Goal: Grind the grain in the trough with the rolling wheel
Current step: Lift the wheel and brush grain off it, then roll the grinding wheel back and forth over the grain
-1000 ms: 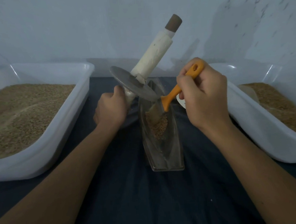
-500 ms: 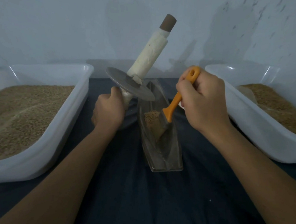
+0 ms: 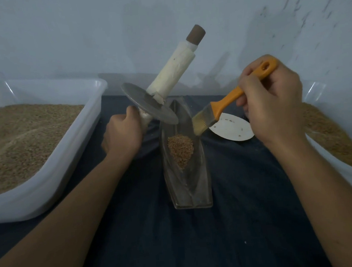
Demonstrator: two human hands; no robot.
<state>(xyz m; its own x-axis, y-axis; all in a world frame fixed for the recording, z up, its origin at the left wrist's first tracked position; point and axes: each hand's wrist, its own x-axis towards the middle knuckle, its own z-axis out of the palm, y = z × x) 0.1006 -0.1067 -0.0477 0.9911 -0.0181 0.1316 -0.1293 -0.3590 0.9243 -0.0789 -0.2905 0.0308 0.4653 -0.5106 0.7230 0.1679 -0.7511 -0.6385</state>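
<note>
The brush [image 3: 215, 111] is up out of the trough [image 3: 187, 174] now; half a second ago its bristles were down in the grain, and now they hang at the trough's right rim, above the little heap of grain [image 3: 180, 149] that sits in the middle of the channel. The right hand [image 3: 273, 103] has its fingers curled round the orange handle, raised higher than before. With the hand lifted away, a white scoop [image 3: 231, 129] shows on the dark cloth [image 3: 199, 246] just right of the trough. The left hand [image 3: 123, 133] grips the lower end of the rolling wheel's axle, holding the wheel [image 3: 148, 104] tilted clear above the trough's far end, much as it was; its fingertips I can't quite make out behind the disc. The left tub [image 3: 55, 173] and right tub [image 3: 330, 176], both holding grain, flank the work.
</note>
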